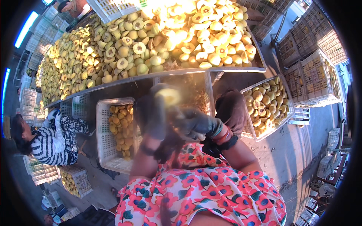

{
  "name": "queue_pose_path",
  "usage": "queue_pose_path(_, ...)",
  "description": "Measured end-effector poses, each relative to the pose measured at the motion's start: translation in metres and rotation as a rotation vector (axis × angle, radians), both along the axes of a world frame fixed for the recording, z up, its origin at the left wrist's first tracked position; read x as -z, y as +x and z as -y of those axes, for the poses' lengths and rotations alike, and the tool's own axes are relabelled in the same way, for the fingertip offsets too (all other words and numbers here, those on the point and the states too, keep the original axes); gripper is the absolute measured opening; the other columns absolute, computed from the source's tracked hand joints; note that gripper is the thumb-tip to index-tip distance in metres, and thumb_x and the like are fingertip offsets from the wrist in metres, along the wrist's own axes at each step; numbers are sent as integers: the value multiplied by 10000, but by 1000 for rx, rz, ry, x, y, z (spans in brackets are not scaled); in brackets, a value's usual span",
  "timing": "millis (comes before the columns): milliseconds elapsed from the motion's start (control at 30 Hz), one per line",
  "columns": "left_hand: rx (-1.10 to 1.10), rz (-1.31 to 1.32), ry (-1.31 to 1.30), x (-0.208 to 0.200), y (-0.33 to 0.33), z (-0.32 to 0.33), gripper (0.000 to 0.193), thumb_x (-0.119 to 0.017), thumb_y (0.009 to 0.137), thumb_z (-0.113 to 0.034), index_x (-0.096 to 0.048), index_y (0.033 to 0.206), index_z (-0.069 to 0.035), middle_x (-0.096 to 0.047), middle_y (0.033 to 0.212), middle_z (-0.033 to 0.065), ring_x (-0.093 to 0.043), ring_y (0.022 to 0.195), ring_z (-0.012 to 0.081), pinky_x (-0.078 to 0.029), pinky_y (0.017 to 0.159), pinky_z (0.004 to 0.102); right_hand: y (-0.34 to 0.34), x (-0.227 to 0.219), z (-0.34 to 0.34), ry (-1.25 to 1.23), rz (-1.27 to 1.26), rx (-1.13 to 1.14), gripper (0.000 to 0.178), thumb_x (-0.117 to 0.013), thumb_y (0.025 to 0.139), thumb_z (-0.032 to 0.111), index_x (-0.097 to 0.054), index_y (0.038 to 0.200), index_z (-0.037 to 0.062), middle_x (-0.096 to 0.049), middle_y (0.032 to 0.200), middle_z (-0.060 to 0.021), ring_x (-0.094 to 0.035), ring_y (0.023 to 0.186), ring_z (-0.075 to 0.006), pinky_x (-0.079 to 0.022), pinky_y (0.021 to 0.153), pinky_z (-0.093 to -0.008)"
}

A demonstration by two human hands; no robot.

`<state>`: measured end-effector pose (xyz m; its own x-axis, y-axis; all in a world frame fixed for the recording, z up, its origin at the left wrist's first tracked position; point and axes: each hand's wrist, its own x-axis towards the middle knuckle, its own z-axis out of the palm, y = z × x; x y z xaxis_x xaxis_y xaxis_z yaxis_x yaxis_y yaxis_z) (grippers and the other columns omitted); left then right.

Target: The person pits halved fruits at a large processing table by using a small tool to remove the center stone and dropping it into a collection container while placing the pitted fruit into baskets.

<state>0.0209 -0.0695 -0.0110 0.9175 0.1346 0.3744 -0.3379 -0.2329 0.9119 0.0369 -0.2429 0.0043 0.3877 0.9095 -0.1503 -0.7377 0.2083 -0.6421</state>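
Note:
My left hand (150, 118), in a dark glove and smeared by motion, is raised in front of my lap. A pale yellow halved peach (169, 96) shows blurred at its fingers, cut face up. Close beside it, my right hand (200, 123) is in a grey glove with its fingers curled closed. What those fingers hold, if anything, cannot be made out. Beyond both hands, a metal-edged table (169, 73) bears a large heap of yellow-green peaches (122, 63), many cut in half with the stone or its hollow showing.
A white crate (101, 132) of peach halves stands left of my hands; another crate (285, 115) of halves stands at the right. Stacked crates (306, 81) rise farther right. At the left sits a person in a striped top (49, 139). A white crate (113, 10) rests on the heap.

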Motion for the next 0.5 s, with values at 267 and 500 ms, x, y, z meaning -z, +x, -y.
queue_pose_path(267,-864,-218,916,26,0,-147,401,-548,862,-333,-531,1130,-36,-580,1092,189,-564,997,341,-440,859,391,-7,120,-8,-631,1297,387,166,-594,819,192,-590,848,29,-573,660,-175,-541,547,-258,-435,541,-372)
queue_pose_path(500,-116,-331,343,39,149,-34,520,-546,847,-378,-509,1176,22,-548,1203,189,-518,1129,268,-388,948,318,8,118,3,-721,1271,434,198,-585,794,195,-587,783,-2,-554,653,-217,-550,607,-391,-438,571,-436)
